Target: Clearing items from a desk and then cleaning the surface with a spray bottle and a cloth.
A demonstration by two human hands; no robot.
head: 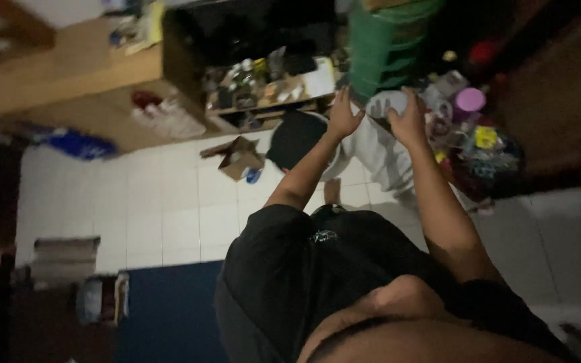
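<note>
The picture is dim and blurred. Both my bare arms reach forward over my black shirt (304, 269). My left hand (343, 114) has its fingers spread, just above a black cloth (295, 138) and beside a white cloth (378, 151) that lies between my arms. My right hand (408, 121) rests against a pale rounded object (383, 104); whether it grips it is unclear. A pile of small containers, one with a pink lid (470, 101), sits just right of that hand.
A green plastic crate stack (388, 40) stands beyond my hands. A low wooden shelf (270, 101) holds clutter. An open cardboard box (240, 158) lies on the white tiled floor (169, 202). A dark blue mat (169, 309) is near left.
</note>
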